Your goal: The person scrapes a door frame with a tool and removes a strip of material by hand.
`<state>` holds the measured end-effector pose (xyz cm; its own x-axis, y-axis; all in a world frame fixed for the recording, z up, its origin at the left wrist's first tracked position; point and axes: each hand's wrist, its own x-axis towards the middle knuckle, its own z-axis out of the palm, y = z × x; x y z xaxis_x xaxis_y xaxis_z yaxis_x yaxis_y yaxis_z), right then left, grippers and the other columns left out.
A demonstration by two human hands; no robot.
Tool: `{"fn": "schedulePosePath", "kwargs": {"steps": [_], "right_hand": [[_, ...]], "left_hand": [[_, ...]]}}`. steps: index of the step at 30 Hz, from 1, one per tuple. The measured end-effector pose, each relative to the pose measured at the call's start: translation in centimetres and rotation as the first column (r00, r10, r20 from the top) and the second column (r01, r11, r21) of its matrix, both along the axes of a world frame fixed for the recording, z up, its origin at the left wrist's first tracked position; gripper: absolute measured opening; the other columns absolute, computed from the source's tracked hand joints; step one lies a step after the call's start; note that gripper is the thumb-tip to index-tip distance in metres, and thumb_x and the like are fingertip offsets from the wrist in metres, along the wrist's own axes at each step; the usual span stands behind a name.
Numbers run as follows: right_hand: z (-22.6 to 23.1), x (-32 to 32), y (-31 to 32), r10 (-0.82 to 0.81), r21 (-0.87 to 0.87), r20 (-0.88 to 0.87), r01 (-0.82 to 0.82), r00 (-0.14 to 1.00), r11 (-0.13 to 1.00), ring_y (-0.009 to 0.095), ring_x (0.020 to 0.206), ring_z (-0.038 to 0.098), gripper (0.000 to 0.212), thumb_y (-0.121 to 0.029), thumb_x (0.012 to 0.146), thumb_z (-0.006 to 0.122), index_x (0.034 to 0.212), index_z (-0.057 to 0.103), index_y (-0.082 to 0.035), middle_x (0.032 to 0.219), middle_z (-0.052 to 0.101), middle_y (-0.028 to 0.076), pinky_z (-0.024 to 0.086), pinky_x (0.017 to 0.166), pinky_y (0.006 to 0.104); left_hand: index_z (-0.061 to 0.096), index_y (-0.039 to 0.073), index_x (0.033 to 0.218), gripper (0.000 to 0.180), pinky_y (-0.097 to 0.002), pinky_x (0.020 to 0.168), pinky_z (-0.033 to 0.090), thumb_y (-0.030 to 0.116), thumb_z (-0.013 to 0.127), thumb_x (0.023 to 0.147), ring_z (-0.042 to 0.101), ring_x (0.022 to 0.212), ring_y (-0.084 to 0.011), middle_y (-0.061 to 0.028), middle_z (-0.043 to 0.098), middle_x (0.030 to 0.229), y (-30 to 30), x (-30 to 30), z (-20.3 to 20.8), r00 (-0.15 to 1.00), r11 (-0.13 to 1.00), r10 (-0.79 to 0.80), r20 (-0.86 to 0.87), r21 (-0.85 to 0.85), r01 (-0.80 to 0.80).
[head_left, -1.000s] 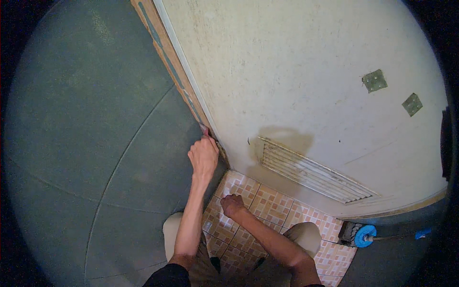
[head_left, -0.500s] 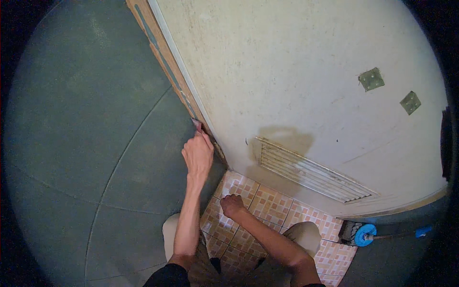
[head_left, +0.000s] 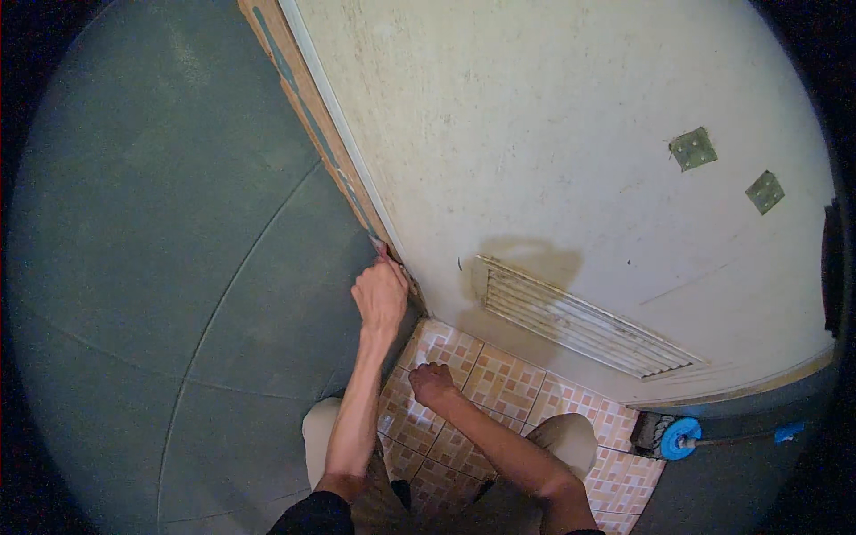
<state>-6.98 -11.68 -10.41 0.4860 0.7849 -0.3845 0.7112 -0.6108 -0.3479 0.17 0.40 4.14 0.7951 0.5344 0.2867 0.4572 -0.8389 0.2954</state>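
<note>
Closed around a small tool [head_left: 382, 246] with a reddish handle and a pale tip, my left hand [head_left: 382, 299] reaches to the wooden door frame [head_left: 310, 98]. The tool's tip touches the lower part of the wood; its grip end is hidden by my fingers. A grey-green streak [head_left: 283, 64] runs down the wood to the tip. My right hand [head_left: 433, 384] is curled into a fist above the tiled floor, with nothing seen sticking out of it.
A stained off-white door [head_left: 535, 116] with a slatted vent [head_left: 580, 318] stands to the right of the frame. The dark green wall [head_left: 160, 223] fills the left. Patterned tiles [head_left: 504, 379] lie below. A blue disc on a rod [head_left: 681, 439] is at the lower right.
My left hand and the tool have slid a little down and to the right along the frame. My right hand has hardly moved.
</note>
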Motion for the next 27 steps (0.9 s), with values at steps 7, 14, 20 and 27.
{"fn": "schedulePosePath", "kwargs": {"steps": [7, 14, 20, 27], "right_hand": [[-0.2, 0.1, -0.6, 0.018, 0.038, 0.039, -0.019, 0.999, 0.999, 0.030, 0.095, 0.063, 0.021, -0.012, 0.077, 0.058, 0.095, 0.067, -0.006, 0.098, 0.066, 0.014, 0.050, 0.075, 0.0467], [0.8, -0.1, -0.1, 0.018, 0.068, 0.033, -0.021, 0.999, 0.997, 0.031, 0.092, 0.064, 0.021, -0.012, 0.077, 0.058, 0.094, 0.067, -0.006, 0.097, 0.067, 0.013, 0.051, 0.073, 0.0462], [-0.4, 0.0, -0.5, -0.002, 0.103, 0.084, -0.007, 0.996, 0.995, 0.031, 0.091, 0.064, 0.019, -0.011, 0.076, 0.057, 0.091, 0.068, -0.007, 0.094, 0.067, 0.014, 0.051, 0.072, 0.0465], [-1.2, 0.2, -0.5, 0.007, 0.070, 0.051, -0.010, 0.999, 0.997, 0.031, 0.091, 0.063, 0.018, -0.012, 0.080, 0.054, 0.090, 0.067, -0.007, 0.093, 0.066, 0.014, 0.050, 0.073, 0.0464]], "left_hand": [[0.059, -0.007, 0.110, 0.032, -0.0544, 0.061, 0.050, 0.016, 0.047, 0.092, 0.063, 0.068, -0.0441, -0.0293, 0.062, 0.071, -0.5, -0.2, 2.8, 0.992, 0.998, 0.004, 0.124, 0.058, -0.011], [0.066, -0.006, 0.080, 0.030, -0.0532, 0.065, 0.051, 0.016, 0.049, 0.089, 0.064, 0.069, -0.0451, -0.0289, 0.063, 0.072, 0.1, -0.3, -3.5, 0.998, 1.000, -0.009, -0.057, -0.001, 0.009], [0.066, -0.006, 0.086, 0.032, -0.0529, 0.064, 0.051, 0.018, 0.047, 0.091, 0.064, 0.070, -0.0441, -0.0293, 0.063, 0.074, -0.3, -0.2, -1.2, 1.000, 1.000, 0.020, 0.006, 0.004, -0.020], [0.063, -0.006, 0.079, 0.032, -0.0540, 0.062, 0.050, 0.017, 0.045, 0.093, 0.064, 0.069, -0.0442, -0.0282, 0.063, 0.072, -1.3, -0.2, 3.3, 0.979, 0.995, 0.067, 0.194, 0.063, -0.080]]}}
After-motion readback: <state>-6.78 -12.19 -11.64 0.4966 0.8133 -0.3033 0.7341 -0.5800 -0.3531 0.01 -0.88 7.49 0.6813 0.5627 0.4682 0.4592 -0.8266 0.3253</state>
